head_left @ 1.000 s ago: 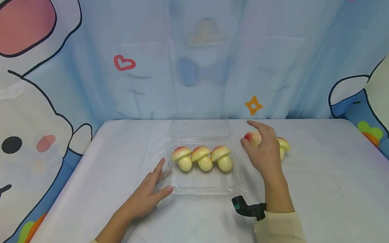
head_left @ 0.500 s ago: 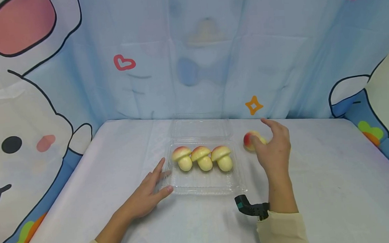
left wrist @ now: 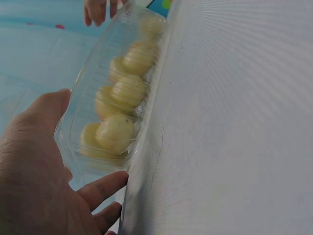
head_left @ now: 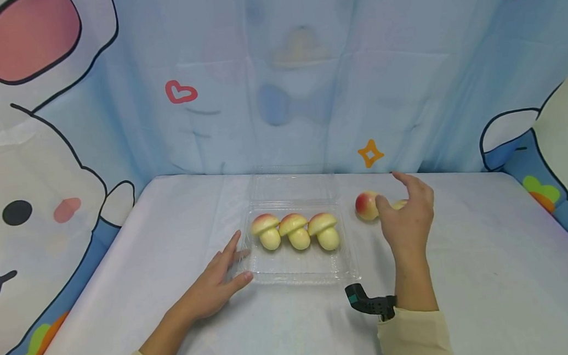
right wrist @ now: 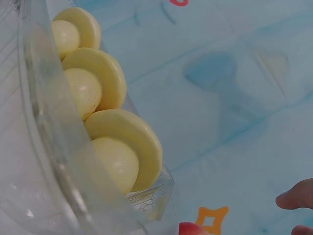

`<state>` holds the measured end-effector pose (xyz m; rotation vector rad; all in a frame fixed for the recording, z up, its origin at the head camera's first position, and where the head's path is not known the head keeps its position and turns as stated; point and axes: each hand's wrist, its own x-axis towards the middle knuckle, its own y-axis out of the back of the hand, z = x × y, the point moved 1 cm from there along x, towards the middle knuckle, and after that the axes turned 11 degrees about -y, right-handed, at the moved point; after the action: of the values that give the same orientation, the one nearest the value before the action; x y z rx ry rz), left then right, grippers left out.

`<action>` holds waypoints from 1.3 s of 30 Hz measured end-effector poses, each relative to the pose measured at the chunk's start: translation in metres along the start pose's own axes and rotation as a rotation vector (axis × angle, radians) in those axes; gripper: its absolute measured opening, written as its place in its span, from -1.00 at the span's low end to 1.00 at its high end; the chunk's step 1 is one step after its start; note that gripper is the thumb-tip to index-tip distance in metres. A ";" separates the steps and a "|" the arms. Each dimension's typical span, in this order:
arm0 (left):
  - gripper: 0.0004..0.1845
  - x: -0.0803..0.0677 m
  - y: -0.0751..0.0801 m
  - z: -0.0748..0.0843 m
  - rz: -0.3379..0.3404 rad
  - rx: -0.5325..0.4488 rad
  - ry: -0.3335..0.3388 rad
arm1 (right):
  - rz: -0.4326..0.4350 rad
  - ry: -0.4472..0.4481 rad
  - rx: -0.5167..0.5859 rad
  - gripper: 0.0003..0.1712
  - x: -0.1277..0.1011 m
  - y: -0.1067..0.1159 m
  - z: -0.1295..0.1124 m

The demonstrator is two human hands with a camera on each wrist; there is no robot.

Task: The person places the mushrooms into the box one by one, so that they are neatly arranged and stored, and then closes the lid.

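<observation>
Three toy mushrooms (head_left: 295, 233), with pale yellow stems and pink-tinged caps, sit in a row in a clear plastic clamshell box (head_left: 295, 267) whose lid is folded back. My left hand (head_left: 212, 287) rests at the box's left side, fingers spread; in the left wrist view its thumb (left wrist: 54, 105) lies at the rim. Right of the box, my right hand (head_left: 408, 221) reaches over the table, thumb and index finger held apart. By its thumb lies a red-and-yellow rounded piece (head_left: 367, 205). Another yellow piece (head_left: 399, 204) shows between thumb and index finger, mostly hidden by the hand.
A white cloth (head_left: 493, 267) covers the table. Behind it hangs a blue printed curtain (head_left: 211, 133) with cartoon animals at both sides. Black camera mounts (head_left: 369, 303) are worn on both wrists.
My right hand has moved right, uncovering the red-and-yellow piece and coming over the yellow one beyond it. The left hand and the mushrooms in the box stay where they were.
</observation>
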<state>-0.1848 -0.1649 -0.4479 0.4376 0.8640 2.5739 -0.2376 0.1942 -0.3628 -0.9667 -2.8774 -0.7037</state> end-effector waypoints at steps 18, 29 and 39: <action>-0.06 -0.001 -0.001 -0.001 -0.005 0.001 0.015 | 0.134 -0.142 0.062 -0.35 0.006 0.004 0.011; -0.05 0.000 -0.001 -0.001 -0.004 0.007 0.011 | 0.123 -0.327 0.109 -0.17 0.017 0.002 0.035; -0.05 0.000 -0.001 -0.001 -0.002 -0.002 0.009 | 0.106 -0.304 0.047 -0.10 0.021 -0.007 0.063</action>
<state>-0.1852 -0.1646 -0.4498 0.4244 0.8648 2.5763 -0.2510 0.2278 -0.4186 -1.3125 -3.0472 -0.5188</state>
